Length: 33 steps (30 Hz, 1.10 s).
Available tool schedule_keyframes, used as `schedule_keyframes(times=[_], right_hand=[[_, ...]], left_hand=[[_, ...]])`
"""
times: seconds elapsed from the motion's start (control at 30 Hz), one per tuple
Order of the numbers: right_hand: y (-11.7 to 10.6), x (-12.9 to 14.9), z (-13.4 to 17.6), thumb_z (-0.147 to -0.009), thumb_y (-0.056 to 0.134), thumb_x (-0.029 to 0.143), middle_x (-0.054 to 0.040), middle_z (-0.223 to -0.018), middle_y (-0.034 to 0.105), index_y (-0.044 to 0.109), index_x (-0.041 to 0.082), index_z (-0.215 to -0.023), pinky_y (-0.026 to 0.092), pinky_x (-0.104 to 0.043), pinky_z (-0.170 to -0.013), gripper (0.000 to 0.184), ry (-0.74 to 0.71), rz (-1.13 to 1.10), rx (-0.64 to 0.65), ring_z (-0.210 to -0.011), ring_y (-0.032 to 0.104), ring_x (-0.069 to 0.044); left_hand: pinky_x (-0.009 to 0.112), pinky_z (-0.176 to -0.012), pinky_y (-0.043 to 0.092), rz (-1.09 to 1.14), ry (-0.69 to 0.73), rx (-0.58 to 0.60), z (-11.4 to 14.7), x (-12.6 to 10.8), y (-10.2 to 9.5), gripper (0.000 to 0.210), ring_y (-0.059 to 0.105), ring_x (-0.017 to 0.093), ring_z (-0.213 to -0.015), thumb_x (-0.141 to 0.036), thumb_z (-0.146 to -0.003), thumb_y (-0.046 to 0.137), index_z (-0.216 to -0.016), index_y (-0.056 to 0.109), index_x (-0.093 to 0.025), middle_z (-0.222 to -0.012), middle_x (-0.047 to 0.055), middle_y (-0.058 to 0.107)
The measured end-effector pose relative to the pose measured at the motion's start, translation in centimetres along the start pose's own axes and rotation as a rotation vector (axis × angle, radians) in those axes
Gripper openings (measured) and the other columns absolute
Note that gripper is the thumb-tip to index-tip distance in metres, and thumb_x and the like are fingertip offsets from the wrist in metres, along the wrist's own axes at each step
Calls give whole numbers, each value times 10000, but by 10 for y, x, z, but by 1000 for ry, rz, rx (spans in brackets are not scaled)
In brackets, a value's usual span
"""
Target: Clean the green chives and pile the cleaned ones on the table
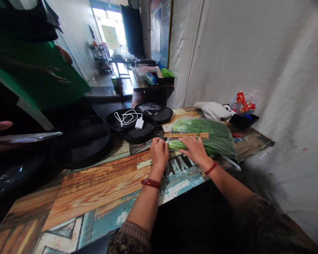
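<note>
A clear plastic bag [222,144] of long, thin green stalks, like chives [219,132], lies on the table in front of me. Across its top rests a bundle of thin wooden skewers [185,135]. My left hand [159,154] is closed in a pinch at the left end of the stalks; what sits between its fingertips is hidden. Beside it, my right hand [196,150] lies over the near side of the bag and stalks, fingers stretched out and apart, just below the skewers.
Black trays [132,135] hold a white charger [139,123] and cables beyond my left hand. White cloth [214,110] and a bag with red packets [242,103] lie at the back right. A person in a green apron [42,81] stands left; another hand holds a flat device [29,138].
</note>
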State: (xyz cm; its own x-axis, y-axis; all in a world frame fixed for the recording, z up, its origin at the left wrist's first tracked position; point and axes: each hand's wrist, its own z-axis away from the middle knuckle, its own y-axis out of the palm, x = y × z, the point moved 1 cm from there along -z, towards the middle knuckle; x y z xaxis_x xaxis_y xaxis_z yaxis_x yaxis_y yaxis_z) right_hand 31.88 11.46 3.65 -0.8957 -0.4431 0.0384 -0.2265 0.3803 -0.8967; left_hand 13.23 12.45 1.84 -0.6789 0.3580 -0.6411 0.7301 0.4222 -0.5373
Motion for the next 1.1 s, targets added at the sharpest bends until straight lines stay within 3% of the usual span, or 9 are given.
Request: schedule_keyframes(times=[0.1, 0.23, 0.37, 0.47, 0.57, 0.67, 0.77, 0.93, 1.1], right_hand=[[7, -2, -2, -864, 625, 391, -112, -1213, 632, 495, 232, -1308, 309, -436, -931, 490, 103, -23, -38, -1097, 531, -284], [13, 3, -9, -875, 564, 244, -112, -1168, 655, 504, 207, -1300, 328, -396, -887, 431, 164, -67, -38, -1062, 544, -272], [13, 7, -7, -872, 520, 174, -64, -1196, 643, 520, 272, -1313, 333, -370, -882, 451, 99, -88, -15, -1062, 543, -241], [11, 7, -3, -867, 564, 227, -51, -1242, 613, 518, 317, -1329, 328, -378, -893, 473, 49, -88, -12, -1093, 530, -249], [9, 7, 0, -878, 591, 322, -50, -1237, 613, 558, 312, -1281, 318, -386, -913, 404, 25, -133, -25, -1109, 523, -254], [8, 8, 1, -919, 540, 365, -64, -1204, 634, 596, 261, -1207, 311, -380, -940, 311, 46, -192, -71, -1110, 523, -244], [12, 8, 2, -973, 432, 309, -61, -1142, 669, 631, 238, -1113, 300, -374, -964, 253, 93, -224, -134, -1080, 542, -222], [17, 1, 6, -989, 384, 248, -54, -1115, 684, 641, 225, -1029, 254, -381, -1013, 262, 162, -196, -237, -1103, 534, -206], [12, -13, 16, -974, 435, 246, -46, -1154, 678, 649, 242, -1058, 232, -407, -1030, 231, 186, -120, -286, -1173, 493, -217]], left_hand=[[366, -812, 428, -37, 108, 30, 7, -19, -1, 163, 509, 220, -898, -235, -895, 467, -739, 508, -212, -886, 78, 533], [366, -814, 442, 31, 273, 246, 20, -41, 13, 182, 518, 215, -879, -234, -914, 426, -775, 541, -212, -868, 83, 554], [335, -769, 463, 125, 248, 403, 21, -42, 21, 184, 539, 188, -818, -212, -901, 442, -764, 564, -209, -846, 66, 567], [338, -801, 464, 100, 167, 287, 10, -30, 12, 178, 559, 196, -872, -203, -901, 428, -849, 598, -212, -905, 71, 592], [417, -943, 421, -51, 60, 103, -1, -11, 1, 300, 527, 264, -1098, -129, -816, 494, -1080, 602, -222, -1161, 99, 583], [464, -1016, 384, -86, 42, 259, -5, 6, 0, 556, 482, 302, -1211, -94, -707, 572, -1243, 543, -242, -1309, 96, 534], [442, -998, 412, -102, 90, 419, -5, 17, 5, 661, 512, 297, -1186, -137, -679, 631, -1316, 496, -247, -1298, 104, 534], [390, -913, 467, -176, 169, 418, -7, 21, 1, 508, 581, 264, -1049, -189, -742, 639, -1242, 555, -230, -1139, 94, 594], [383, -935, 464, -184, 201, 348, -5, 26, -28, 439, 574, 251, -1055, -203, -786, 615, -1220, 557, -220, -1156, 92, 592]])
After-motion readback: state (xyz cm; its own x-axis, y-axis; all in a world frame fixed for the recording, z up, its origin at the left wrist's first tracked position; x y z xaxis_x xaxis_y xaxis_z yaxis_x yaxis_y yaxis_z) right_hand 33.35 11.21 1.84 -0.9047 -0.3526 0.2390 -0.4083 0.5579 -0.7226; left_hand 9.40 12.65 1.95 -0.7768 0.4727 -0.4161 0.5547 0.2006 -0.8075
